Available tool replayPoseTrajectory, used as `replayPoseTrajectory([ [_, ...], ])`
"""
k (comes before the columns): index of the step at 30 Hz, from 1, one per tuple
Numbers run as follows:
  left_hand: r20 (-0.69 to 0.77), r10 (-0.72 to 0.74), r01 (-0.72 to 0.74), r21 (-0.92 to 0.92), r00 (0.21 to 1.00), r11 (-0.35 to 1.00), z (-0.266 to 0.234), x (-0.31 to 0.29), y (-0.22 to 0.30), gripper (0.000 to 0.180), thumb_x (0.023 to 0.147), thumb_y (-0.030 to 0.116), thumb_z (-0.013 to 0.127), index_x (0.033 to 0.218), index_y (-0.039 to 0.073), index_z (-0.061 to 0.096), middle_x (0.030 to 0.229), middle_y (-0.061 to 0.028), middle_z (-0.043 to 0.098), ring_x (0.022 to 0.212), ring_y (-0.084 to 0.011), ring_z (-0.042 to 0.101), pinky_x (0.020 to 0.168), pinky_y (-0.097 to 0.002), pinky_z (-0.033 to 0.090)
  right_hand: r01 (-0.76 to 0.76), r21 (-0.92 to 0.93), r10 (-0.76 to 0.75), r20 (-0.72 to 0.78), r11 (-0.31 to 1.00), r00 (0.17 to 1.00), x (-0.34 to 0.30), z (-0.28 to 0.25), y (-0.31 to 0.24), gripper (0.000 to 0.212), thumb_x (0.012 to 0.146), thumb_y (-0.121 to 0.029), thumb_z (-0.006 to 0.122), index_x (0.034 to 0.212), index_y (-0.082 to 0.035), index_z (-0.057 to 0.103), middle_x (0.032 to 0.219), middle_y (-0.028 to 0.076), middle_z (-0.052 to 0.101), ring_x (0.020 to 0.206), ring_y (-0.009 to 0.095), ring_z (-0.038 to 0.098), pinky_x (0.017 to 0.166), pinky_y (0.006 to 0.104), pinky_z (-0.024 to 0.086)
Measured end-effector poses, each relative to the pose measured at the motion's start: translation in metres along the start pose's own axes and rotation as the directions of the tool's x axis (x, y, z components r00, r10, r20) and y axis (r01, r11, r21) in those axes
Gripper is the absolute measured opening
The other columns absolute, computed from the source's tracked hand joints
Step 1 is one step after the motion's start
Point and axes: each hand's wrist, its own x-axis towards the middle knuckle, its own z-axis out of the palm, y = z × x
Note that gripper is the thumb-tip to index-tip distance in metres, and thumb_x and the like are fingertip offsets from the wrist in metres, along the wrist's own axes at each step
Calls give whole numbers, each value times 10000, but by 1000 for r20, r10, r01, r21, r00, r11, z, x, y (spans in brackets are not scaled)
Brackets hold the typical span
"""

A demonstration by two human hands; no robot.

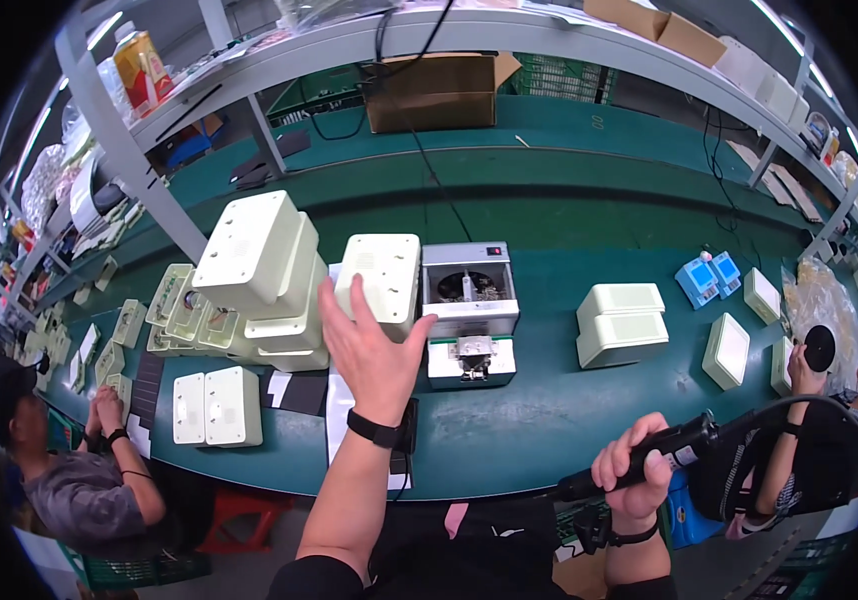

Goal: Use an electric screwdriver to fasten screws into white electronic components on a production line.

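My left hand [369, 345] is raised over the green bench with fingers spread, reaching at a cream plastic housing [381, 280] that stands upright just beyond the fingertips; I cannot tell if it touches it. A black band sits on that wrist. My right hand [635, 470] is closed around a black electric screwdriver [649, 455] held level near the bench's front edge, its cable looping off to the right. Between the hands stands a small grey screw feeder box [469, 300] with a metal fixture in front.
A leaning stack of cream housings [264, 270] stands left, with flat cream covers [217, 405] in front and open trays behind. More cream covers [621, 325] lie right. A cardboard box [437, 92] sits at the back. Seated people work at far left [79, 480] and far right [819, 400].
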Motion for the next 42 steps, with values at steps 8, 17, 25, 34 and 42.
replayPoseTrajectory([
  [8, 79, -62, 68, -64, 995, 996, 1, 4, -26, 842, 655, 310, 895, 1333, 38, 476, 1438, -263, 336, 1299, -451, 396, 1065, -524, 368, 36, -94, -26, 112, 995, 993, -2, 43, 17, 390, 888, -333, 668, 1007, -60, 416, 629, 60, 498, 424, 164, 482, 416, 306, 439],
  [17, 101, -58, 87, -316, 993, 945, -20, -9, -54, 743, 620, 211, 881, 1269, 56, 554, 1416, -230, 366, 1274, -435, 440, 1039, -498, 419, 59, -230, -43, 73, 971, 996, -9, 81, 29, 395, 891, -337, 664, 1012, -60, 411, 629, 55, 491, 421, 162, 477, 415, 303, 435],
  [25, 306, 70, 73, -432, 949, 899, -120, -86, -96, 788, 571, 152, 904, 1276, 43, 569, 1408, -240, 379, 1277, -419, 449, 1019, -479, 443, 91, -262, -84, 38, 961, 996, 11, 102, 32, 381, 878, -307, 677, 1040, -70, 427, 662, 65, 507, 486, 166, 501, 487, 311, 446],
  [34, 446, -23, 201, -356, 895, 913, -115, -137, -101, 815, 587, 162, 923, 1300, 43, 546, 1417, -246, 371, 1284, -435, 442, 1021, -488, 439, 21, -298, 5, 86, 954, 996, 31, 112, 49, 358, 894, -324, 633, 1033, -71, 422, 661, 57, 486, 461, 163, 475, 471, 309, 422],
  [42, 423, -117, 217, -196, 898, 956, -113, -163, -57, 682, 720, 97, 859, 1311, 18, 528, 1449, -225, 358, 1291, -389, 476, 981, -462, 490, 10, -353, 0, 29, 936, 1000, 12, 78, 60, 274, 905, -218, 609, 1048, -59, 436, 688, 72, 511, 521, 172, 499, 532, 316, 450],
])
